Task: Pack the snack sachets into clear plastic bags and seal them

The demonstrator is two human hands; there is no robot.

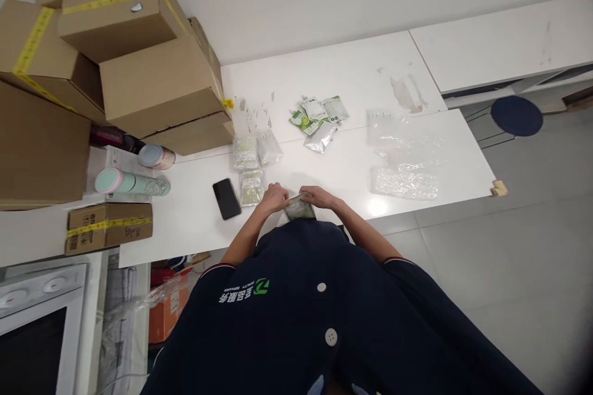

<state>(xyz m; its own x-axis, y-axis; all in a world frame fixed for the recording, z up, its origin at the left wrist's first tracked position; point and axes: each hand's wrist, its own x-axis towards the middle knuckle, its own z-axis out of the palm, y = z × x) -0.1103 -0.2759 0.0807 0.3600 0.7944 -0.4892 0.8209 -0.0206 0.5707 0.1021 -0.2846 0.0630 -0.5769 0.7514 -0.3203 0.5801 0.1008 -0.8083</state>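
Observation:
Close to my body at the table's front edge, a clear plastic bag with something greenish inside [300, 210] is held between my two hands. My left hand [274, 197] has its fingers closed on the bag's upper left corner. Fingers of my right hand [319, 197] grip the upper right side. The bag's lower part is hidden by my dark shirt. Just left of my left hand lies a packed clear bag with green contents [251, 187]. Behind it are another packed bag [246, 152] and a paler clear bag [269, 147].
A black phone [227, 199] lies left on the white table [333, 163]. Green-and-white and silver pouches [319, 110] are piled at the back. Clear plastic bags [405, 182] lie at right. Cardboard boxes [157, 80], a mint bottle [134, 182] and a tin [156, 157] stand left.

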